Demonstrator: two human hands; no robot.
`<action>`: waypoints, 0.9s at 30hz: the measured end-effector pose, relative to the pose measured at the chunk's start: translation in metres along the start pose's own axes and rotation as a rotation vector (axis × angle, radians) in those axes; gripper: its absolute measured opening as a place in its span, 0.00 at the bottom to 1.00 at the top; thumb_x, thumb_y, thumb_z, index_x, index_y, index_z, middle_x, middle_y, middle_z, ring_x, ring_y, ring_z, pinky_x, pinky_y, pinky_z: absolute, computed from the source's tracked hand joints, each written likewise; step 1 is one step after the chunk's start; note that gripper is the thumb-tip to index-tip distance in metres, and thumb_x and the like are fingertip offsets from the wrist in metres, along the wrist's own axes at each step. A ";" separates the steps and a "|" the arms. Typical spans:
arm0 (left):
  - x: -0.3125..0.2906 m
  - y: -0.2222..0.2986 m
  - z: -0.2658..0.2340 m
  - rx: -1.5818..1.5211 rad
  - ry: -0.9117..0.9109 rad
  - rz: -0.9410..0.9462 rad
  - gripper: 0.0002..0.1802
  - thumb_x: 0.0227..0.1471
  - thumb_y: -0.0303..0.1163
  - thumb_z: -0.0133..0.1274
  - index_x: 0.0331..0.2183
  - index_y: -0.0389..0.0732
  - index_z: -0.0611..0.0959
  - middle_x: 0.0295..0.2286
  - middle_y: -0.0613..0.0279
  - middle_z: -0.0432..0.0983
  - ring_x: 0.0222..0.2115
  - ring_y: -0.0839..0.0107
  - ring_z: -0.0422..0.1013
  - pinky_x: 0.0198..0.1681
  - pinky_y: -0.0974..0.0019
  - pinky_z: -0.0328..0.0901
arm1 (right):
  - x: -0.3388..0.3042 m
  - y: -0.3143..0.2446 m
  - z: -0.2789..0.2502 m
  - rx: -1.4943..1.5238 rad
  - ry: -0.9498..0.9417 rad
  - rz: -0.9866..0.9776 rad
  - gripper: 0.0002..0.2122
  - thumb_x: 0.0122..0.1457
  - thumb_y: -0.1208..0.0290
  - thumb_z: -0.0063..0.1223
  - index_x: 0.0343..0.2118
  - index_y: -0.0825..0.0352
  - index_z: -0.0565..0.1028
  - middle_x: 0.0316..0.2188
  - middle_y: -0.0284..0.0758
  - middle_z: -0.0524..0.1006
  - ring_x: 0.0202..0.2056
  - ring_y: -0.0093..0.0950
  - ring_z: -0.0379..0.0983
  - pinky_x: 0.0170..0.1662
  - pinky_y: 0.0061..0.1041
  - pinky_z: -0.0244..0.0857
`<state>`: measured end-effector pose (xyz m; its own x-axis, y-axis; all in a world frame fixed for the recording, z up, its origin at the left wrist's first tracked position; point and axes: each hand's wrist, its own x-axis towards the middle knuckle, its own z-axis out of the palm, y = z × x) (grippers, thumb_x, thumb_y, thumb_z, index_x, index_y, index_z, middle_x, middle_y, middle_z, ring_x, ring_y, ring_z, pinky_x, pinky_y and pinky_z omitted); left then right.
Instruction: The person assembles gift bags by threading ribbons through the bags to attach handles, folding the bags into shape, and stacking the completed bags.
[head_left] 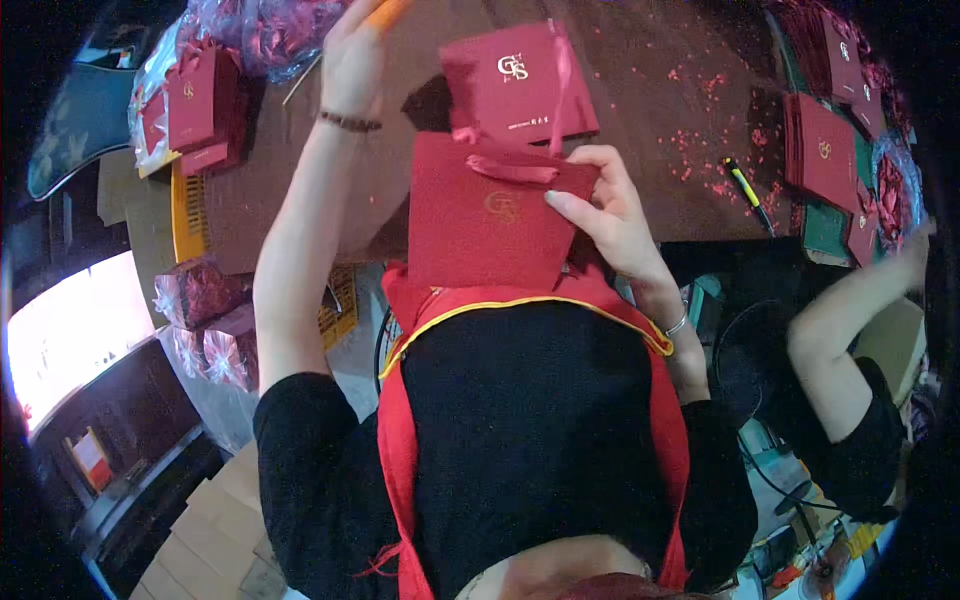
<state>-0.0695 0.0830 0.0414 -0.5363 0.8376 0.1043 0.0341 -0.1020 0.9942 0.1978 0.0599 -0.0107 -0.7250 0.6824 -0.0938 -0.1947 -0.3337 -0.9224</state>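
Note:
My right hand pinches the top right corner of a dark red paper gift bag with a gold emblem, thumb in front and fingers behind. A pink ribbon handle lies across the bag's upper edge. Just beyond it on the table is a second red gift bag, its ribbon reaching toward me. My left hand is raised at the top edge, left of the bags. Something orange shows beside it; the picture's edge and blur hide its fingers.
Stacks of red bags stand at the far left and right. Right of centre, small red scraps litter the brown table near a yellow-and-black cutter-like tool. Another person's arm reaches in at the right.

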 end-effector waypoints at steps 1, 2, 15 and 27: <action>-0.004 -0.012 -0.021 0.063 0.025 0.009 0.11 0.52 0.32 0.46 0.38 0.41 0.78 0.32 0.68 0.74 0.33 0.79 0.69 0.31 0.78 0.60 | 0.002 -0.002 0.003 0.063 0.032 -0.021 0.17 0.52 0.82 0.51 0.43 0.65 0.60 0.37 0.32 0.67 0.38 0.19 0.65 0.41 0.19 0.63; -0.013 -0.017 -0.024 0.155 -0.087 -0.084 0.13 0.52 0.32 0.45 0.40 0.41 0.77 0.34 0.66 0.74 0.35 0.77 0.69 0.33 0.75 0.62 | 0.005 -0.004 0.004 0.132 0.028 -0.001 0.18 0.51 0.83 0.52 0.43 0.64 0.60 0.39 0.32 0.67 0.40 0.20 0.65 0.43 0.20 0.62; -0.108 -0.035 0.019 0.100 -0.385 -0.454 0.16 0.57 0.36 0.40 0.44 0.40 0.72 0.38 0.60 0.73 0.34 0.72 0.72 0.40 0.67 0.68 | 0.038 0.012 0.005 -0.240 0.212 -0.254 0.21 0.49 0.73 0.57 0.46 0.65 0.65 0.46 0.37 0.64 0.46 0.26 0.63 0.46 0.23 0.59; -0.055 -0.071 -0.025 -0.073 0.109 -0.370 0.03 0.52 0.28 0.49 0.30 0.39 0.74 0.23 0.72 0.67 0.23 0.83 0.60 0.28 0.77 0.57 | 0.036 0.007 -0.002 -0.398 0.249 0.022 0.10 0.55 0.66 0.52 0.36 0.67 0.72 0.31 0.27 0.70 0.34 0.16 0.64 0.37 0.16 0.58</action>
<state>-0.0637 0.0307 -0.0354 -0.5879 0.7633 -0.2678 -0.2362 0.1547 0.9593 0.1721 0.0838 -0.0210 -0.5359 0.8295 -0.1574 0.1229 -0.1078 -0.9865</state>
